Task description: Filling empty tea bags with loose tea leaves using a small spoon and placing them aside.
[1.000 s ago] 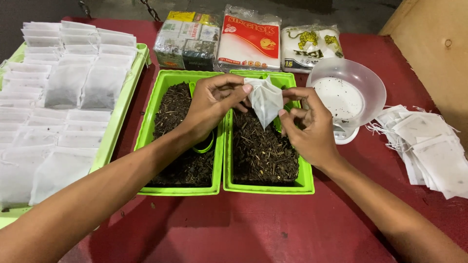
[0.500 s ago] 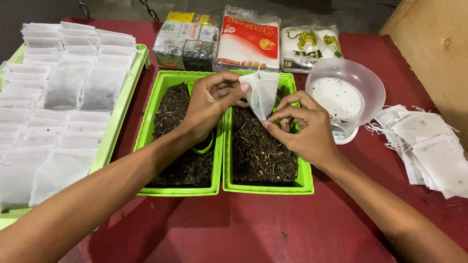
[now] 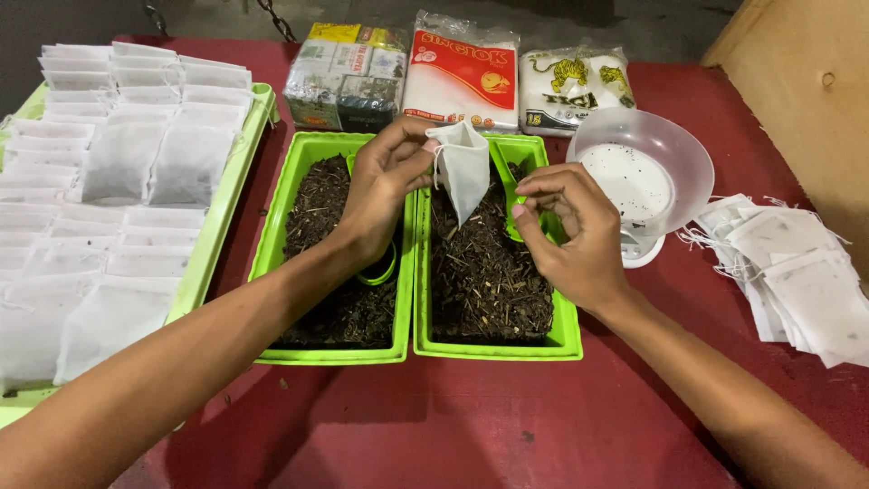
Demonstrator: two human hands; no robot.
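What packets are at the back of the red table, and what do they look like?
Bundle of small boxes: back left of the three, behind the left green tray, clear wrap, green, yellow and grey.
Red and white packet: middle, soft plastic pillow shape, round orange picture.
White packet: right, beside the clear bowl, squat bag with yellow striped animal pictures.
No screens or signs in view.

We can't see the green scoops, mostly hidden behind the left hand [image 3: 380,195] and right hand [image 3: 566,231], the big tray of filled bags [image 3: 237,172] and the empty bag pile [image 3: 797,281] run off the frame edges, and the bowl's [image 3: 644,167] scale base is barely visible.
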